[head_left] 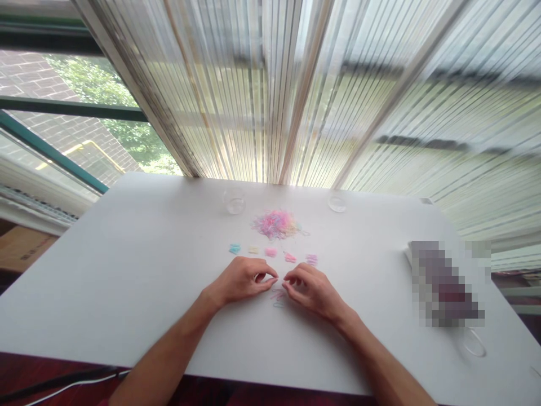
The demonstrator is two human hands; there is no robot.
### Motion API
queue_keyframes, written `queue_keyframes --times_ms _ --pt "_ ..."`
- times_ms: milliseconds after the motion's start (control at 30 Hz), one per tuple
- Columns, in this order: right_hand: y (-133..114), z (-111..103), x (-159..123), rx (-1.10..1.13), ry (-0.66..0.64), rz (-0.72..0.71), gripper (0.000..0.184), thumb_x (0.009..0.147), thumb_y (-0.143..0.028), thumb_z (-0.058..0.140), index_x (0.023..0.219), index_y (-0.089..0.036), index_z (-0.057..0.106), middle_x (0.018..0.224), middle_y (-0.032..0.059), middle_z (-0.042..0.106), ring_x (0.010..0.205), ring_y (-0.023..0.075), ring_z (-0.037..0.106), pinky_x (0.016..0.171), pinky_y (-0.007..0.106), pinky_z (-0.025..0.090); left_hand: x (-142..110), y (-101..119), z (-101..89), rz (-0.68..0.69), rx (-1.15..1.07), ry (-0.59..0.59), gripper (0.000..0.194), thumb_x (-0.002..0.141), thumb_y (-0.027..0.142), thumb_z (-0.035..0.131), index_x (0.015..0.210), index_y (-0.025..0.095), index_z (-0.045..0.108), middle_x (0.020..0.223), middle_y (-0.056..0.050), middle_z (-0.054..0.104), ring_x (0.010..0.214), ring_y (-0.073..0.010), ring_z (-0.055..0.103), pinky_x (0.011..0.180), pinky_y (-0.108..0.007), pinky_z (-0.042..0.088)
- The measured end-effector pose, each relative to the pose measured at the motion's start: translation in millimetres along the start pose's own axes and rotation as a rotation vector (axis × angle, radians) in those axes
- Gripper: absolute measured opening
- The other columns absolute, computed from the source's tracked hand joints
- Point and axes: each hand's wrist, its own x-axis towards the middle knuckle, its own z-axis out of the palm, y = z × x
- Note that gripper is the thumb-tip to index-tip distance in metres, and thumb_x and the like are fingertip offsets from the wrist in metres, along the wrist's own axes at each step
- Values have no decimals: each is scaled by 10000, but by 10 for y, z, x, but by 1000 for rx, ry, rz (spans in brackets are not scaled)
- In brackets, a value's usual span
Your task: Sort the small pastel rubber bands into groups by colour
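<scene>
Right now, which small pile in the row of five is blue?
The leftmost pile. It alone is light blue; rightward come the pale yellow pile, two pink piles and the purple pile.

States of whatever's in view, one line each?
Left hand: pinched, contents unclear
Right hand: nearly pinched, contents unclear
Large pile: heaped, colours mixed
Five small clusters: separate, in a row
Loose pieces: scattered
Two clear round items: apart, contents unclear
Strip curtain: hanging
Pixelated item: unreadable

No legible txt, cardboard box (19, 243) w/ dark marks (37, 251), poss. letters
</scene>
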Motion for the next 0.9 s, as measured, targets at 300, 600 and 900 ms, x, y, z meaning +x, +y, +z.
queue_keyframes --times_ms 300,600,900 --pt "13 3 -3 -5 18 -1 61 941 -174 595 904 -209 629 762 13 628 659 140 588 628 252 481 -8 -6 -1 1 18 10 102 885 212 678 897 210 779 633 38 605 567 -83 512 577 -194 370" --pt "15 -7 -3 -7 13 10 69 936 -169 592 893 -213 623 764 13 627 670 144 592 635 258 485 0 -15 9 33 32 48 117 885 213 672 864 225 787 624 40 580 547 -76 486 555 -192 357" --pt "2 -14 4 1 0 10 67 943 -175 589 908 -212 633 771 17 624 674 147 594 635 268 494 -2 -40 23 46 62 54 103 886 214 686 874 233 787 625 45 577 546 -77 487 549 -198 353"
